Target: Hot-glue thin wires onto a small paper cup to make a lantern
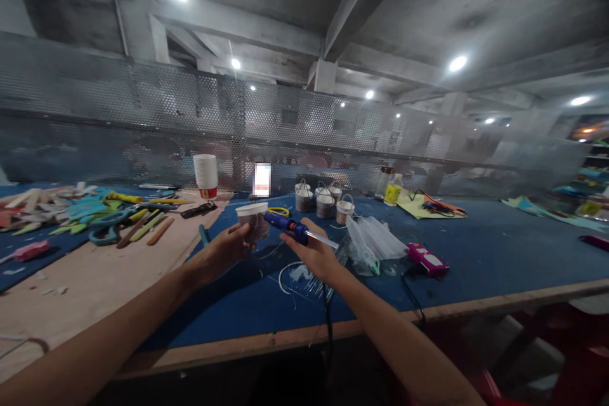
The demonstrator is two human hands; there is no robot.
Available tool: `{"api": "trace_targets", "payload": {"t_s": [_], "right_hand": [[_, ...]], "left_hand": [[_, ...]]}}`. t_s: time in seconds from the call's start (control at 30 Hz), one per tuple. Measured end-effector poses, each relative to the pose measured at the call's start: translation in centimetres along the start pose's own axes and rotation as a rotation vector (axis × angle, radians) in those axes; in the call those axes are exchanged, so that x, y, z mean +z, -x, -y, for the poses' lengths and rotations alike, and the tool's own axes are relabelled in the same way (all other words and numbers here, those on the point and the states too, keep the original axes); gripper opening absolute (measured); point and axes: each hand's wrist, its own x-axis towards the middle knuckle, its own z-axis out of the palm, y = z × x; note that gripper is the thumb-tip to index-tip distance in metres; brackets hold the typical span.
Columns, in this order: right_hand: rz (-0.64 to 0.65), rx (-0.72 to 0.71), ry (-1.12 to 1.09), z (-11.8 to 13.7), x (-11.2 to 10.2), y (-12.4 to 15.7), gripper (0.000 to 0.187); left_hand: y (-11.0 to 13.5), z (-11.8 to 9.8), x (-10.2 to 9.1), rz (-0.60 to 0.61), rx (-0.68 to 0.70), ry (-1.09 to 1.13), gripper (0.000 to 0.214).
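My left hand (233,245) is closed around a paper cup (252,214), whose lower part looks wrapped in cord. In my right hand (314,250) is a blue glue gun (288,226), with a clear glue stick (323,240) sticking out of its back end. The gun's nozzle points at the cup's right side; whether it touches I cannot tell. Beyond my hands stand several small white cups with looped handles (325,205). A white string (284,279) and a bunch of clear glue sticks (320,282) lie below my right hand.
Clear plastic bags (375,238) and a magenta box (428,259) lie on the right. A stack of paper cups (205,174) stands at back left, near scissors (107,228) and craft sticks (147,226). Perforated metal panels (285,117) close off the table's far side.
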Motion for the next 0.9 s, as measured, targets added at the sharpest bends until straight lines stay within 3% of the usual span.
{"api": "trace_targets", "payload": {"t_s": [0.9], "right_hand": [[-0.054, 0.071, 0.031, -1.4, 0.0, -0.1, 0.040]], "left_hand": [[-0.6, 0.5, -1.0, -0.009, -0.018, 0.004, 0.040]]}}
